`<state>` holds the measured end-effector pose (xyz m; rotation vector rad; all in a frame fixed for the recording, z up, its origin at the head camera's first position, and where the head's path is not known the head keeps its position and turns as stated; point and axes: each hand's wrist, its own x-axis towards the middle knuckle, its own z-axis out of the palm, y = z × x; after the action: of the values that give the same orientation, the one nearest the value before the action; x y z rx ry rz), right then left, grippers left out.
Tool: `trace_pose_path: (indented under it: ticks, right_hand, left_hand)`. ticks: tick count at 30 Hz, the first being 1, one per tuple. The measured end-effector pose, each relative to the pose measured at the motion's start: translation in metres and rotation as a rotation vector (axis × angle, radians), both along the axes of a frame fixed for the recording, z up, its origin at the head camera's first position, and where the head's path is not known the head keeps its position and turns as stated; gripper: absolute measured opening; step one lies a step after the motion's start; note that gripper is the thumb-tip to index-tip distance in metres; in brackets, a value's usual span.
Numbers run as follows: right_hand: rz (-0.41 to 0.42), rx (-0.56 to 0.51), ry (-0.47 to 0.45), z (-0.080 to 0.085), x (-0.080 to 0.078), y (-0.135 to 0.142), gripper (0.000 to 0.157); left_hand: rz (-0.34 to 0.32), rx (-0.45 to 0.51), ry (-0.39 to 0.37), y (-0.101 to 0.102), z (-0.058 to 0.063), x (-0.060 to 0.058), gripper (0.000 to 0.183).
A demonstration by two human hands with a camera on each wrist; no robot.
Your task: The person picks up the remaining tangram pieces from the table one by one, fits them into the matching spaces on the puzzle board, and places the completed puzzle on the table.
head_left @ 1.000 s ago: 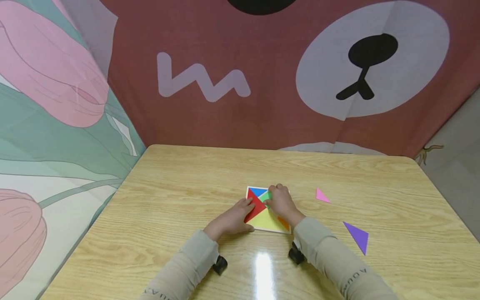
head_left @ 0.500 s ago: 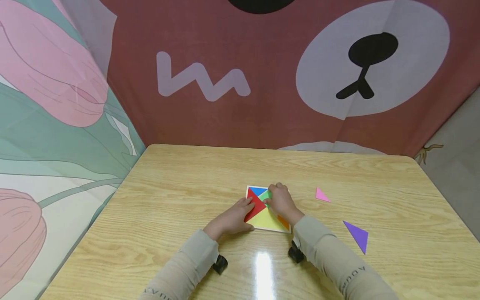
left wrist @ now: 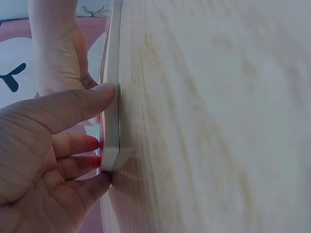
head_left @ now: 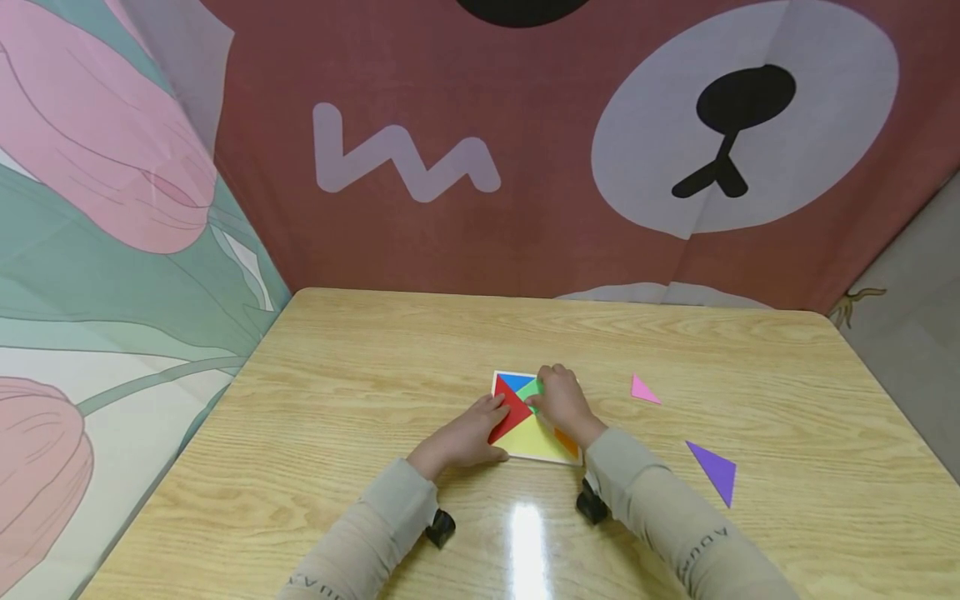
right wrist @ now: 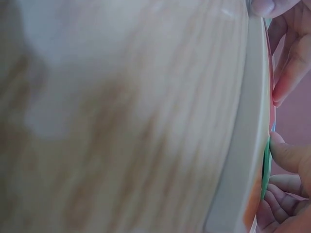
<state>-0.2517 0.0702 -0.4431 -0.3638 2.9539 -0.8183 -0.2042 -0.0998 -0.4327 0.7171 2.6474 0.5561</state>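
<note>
A tangram board (head_left: 543, 459) with a white rim lies flat on the table. It carries a blue triangle (head_left: 514, 381), a red triangle (head_left: 512, 415), a yellow triangle (head_left: 534, 442) and an orange piece (head_left: 567, 447). My left hand (head_left: 467, 435) holds the board's near-left corner, thumb on the near edge and fingertips on the red triangle. With thumb and fingers, my right hand (head_left: 566, 406) pinches a green tangram piece (right wrist: 266, 167), partly hidden under them. In the right wrist view this piece stands slightly raised from the board. Its full outline is covered.
A small pink triangle (head_left: 643, 390) lies right of the board, and a larger purple triangle (head_left: 717, 474) lies nearer on the right. The wooden table (head_left: 337, 367) meets a printed cloth backdrop (head_left: 525, 242) behind. Black wrist cameras (head_left: 441, 528) hang under both cuffs.
Hardly anything differs: both hands keep their places on the board and the green piece. The pink and purple triangles lie where they were.
</note>
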Motion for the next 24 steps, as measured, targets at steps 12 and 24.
trace_pose_path:
  ticks: [12,24]
  right_hand:
    - [0.005,0.004,-0.015,0.0006,-0.0008,0.0017,0.032]
    - [0.042,0.023,-0.023,0.0029,-0.0003,0.0018,0.039]
  left_hand:
    - [-0.001,-0.009,0.002,0.0004,0.0012,0.0000,0.069]
    - [-0.002,0.001,0.004,-0.0002,0.0001,0.0004,0.069]
